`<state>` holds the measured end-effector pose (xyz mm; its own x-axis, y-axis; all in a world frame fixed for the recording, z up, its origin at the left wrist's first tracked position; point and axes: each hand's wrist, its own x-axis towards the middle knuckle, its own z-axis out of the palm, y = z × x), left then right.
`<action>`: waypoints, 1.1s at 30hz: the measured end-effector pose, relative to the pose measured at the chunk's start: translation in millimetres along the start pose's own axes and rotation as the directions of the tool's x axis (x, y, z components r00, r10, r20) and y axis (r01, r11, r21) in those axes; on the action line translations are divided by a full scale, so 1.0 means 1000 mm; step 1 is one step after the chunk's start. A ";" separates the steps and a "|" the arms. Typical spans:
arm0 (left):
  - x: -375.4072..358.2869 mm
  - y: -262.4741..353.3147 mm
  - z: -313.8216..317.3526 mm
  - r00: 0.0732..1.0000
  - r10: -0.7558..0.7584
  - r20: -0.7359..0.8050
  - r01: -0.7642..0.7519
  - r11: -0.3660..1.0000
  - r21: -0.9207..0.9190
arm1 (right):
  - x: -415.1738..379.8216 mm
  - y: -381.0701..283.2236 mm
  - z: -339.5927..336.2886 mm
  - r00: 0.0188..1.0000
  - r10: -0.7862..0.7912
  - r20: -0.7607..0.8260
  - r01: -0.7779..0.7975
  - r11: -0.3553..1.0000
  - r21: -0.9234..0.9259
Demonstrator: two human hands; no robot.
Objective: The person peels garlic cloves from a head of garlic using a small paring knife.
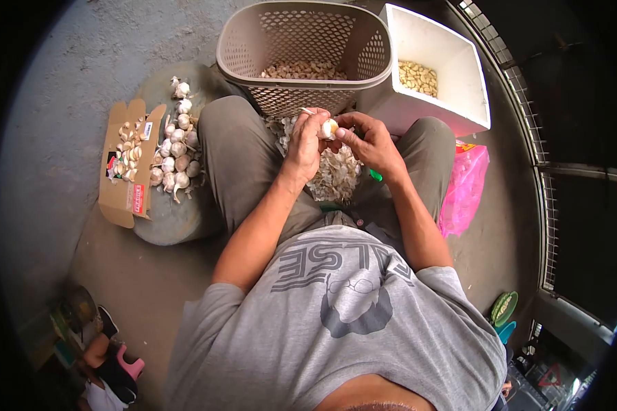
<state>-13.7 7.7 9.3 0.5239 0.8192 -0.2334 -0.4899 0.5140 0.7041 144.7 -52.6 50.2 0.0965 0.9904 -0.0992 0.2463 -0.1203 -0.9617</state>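
A partly peeled garlic bulb point(328, 129) is held up between my two hands, above my lap. The fingers of my left hand point(304, 142) are closed around its left side. My right hand point(371, 142) grips it from the right, the thumb pressed on the pale side. A thin whitish piece point(308, 110) sticks out by the left fingertips; what it is I cannot make out. Below the hands, between my legs, lies a heap of papery garlic skins point(336, 177).
Left, a round stool point(175, 222) bears whole garlic bulbs point(179, 148) and a cardboard box piece point(116, 205) with loose cloves. Ahead stand a brown plastic basket point(301, 103) and a white foam box point(428, 109), both holding cloves. A pink plastic bag point(465, 188) lies right.
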 end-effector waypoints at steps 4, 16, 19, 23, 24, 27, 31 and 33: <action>0.001 -0.003 0.003 0.999 0.028 0.022 -0.031 0.990 0.137 | -0.003 -0.008 0.006 0.988 -0.148 -0.037 0.146 0.987 -0.064; 0.001 -0.005 -0.004 0.993 -0.064 0.096 0.074 0.992 -0.100 | -0.005 -0.010 0.011 0.966 -0.260 0.010 0.245 0.898 -0.364; -0.001 -0.009 -0.003 0.998 -0.027 0.057 0.032 0.996 -0.084 | -0.005 0.000 0.020 0.946 -0.325 0.002 0.301 0.874 -0.381; 0.000 -0.012 -0.001 0.999 0.017 -0.027 -0.017 1.000 -0.016 | -0.001 0.001 0.022 0.974 -0.224 -0.025 0.210 0.943 -0.258; 0.000 -0.014 -0.001 0.998 0.033 -0.061 -0.033 0.999 0.003 | 0.001 0.000 0.023 0.974 -0.222 -0.039 0.199 0.930 -0.308; 0.005 -0.018 0.003 0.992 0.105 -0.074 -0.107 0.994 -0.025 | 0.001 -0.012 0.016 0.987 -0.162 -0.003 0.148 0.908 -0.393; 0.004 -0.012 -0.002 0.998 0.050 -0.023 -0.053 0.988 -0.145 | 0.012 0.018 0.023 0.948 -0.301 -0.102 0.298 0.954 -0.045; 0.007 -0.011 -0.014 0.999 0.037 0.008 -0.036 0.991 -0.131 | 0.008 0.022 0.006 0.997 -0.074 -0.039 0.080 0.973 0.216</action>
<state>-14.0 11.3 -9.4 0.5110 0.8356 -0.2016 -0.5955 0.5132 0.6181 145.3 -46.6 26.8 0.1153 0.9932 -0.0183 0.0395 -0.0230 -0.9990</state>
